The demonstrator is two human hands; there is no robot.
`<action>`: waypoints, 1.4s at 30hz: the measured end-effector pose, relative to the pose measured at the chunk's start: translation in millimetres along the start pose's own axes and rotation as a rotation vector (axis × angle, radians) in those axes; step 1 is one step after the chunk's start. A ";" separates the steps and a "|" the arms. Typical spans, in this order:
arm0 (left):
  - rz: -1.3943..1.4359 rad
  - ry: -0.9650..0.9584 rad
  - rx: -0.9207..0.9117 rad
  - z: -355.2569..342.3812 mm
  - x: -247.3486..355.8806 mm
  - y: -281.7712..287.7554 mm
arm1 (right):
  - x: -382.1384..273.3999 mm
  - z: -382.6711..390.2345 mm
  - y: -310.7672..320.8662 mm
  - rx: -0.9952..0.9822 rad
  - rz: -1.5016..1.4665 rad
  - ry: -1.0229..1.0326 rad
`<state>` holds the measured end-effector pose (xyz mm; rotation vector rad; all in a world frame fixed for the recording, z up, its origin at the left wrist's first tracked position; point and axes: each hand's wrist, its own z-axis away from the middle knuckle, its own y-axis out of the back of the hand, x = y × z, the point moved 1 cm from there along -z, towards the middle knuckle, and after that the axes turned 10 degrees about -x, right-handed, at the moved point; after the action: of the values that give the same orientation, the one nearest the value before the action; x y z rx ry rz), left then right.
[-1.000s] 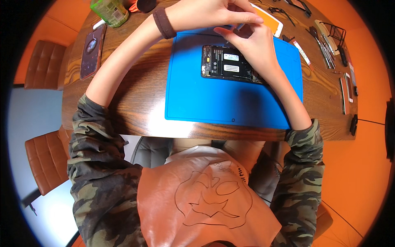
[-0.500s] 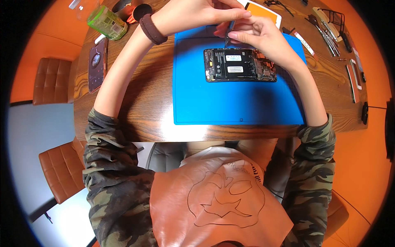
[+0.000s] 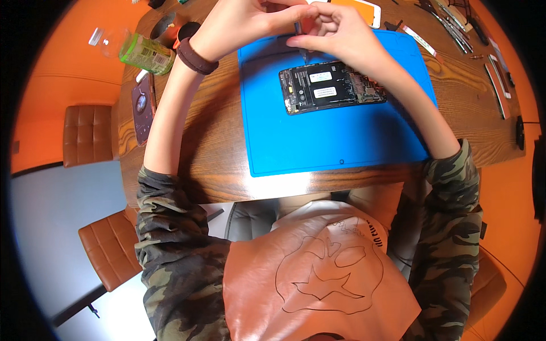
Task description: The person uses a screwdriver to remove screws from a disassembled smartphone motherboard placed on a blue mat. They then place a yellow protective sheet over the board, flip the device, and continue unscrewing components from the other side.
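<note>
An opened phone (image 3: 301,102) lies on a blue mat (image 3: 284,148), its dark inner side with two white labels and bare circuitry facing up. Over its far edge, a slim dark screwdriver (image 3: 298,27) points downward. My right hand (image 3: 344,34) pinches it between thumb and fingers, the wrist arching over the phone's right end. At the screwdriver's upper end my left hand (image 3: 247,23), with a dark band on its wrist, is closed, its thumb touching the right fingers. The top picture edge cuts off part of the left fingers.
On the wooden table's left stand a green-labelled jar (image 3: 147,54) and a dark cup (image 3: 166,28); another phone (image 3: 144,108) lies nearer. A white-framed device with an orange screen (image 3: 361,11) lies beyond the mat. Several thin tools (image 3: 455,28) lie at far right.
The whole view has shifted and tilted slightly. Both hands remain together around the screwdriver, which still points down near the phone's far edge.
</note>
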<state>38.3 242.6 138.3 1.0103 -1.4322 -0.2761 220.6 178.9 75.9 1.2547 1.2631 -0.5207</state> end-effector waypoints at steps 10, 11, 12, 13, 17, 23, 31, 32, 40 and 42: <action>0.100 -0.001 -0.057 0.0 12.6 -4.4 | 3.0 1.2 -3.0 0.069 0.130 -0.059; 0.115 0.004 -0.055 0.1 13.2 -4.1 | 0.7 0.1 -6.5 0.088 0.206 0.015; 0.129 0.009 -0.056 1.1 14.4 -2.9 | -1.8 0.8 -3.6 0.035 0.212 0.016; 0.143 0.012 -0.059 1.8 15.0 -2.1 | -3.1 0.9 -4.9 -0.016 0.218 0.015; 0.156 0.095 -0.084 2.9 14.1 -0.4 | -9.8 -0.6 -0.6 -0.258 -0.267 0.099; 0.102 0.076 -0.032 0.6 8.5 -0.9 | -5.9 6.9 -5.9 0.165 0.287 0.066; 0.035 0.048 -0.041 1.1 -1.4 -1.5 | 3.3 -2.8 -16.5 0.088 0.058 -0.033; -0.043 -0.034 -0.037 0.2 -2.3 -1.3 | 3.4 1.0 -17.2 0.134 0.325 -0.002; -0.117 -0.107 -0.058 0.2 -4.2 -1.6 | 2.1 0.6 -9.7 0.145 0.247 0.163; -0.043 -0.018 -0.077 0.6 -1.3 -1.8 | 1.3 0.8 -9.8 0.130 0.338 0.119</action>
<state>38.3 242.2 136.0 0.9792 -1.4065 -0.3695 212.9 175.6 70.7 1.5908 1.0959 -0.2900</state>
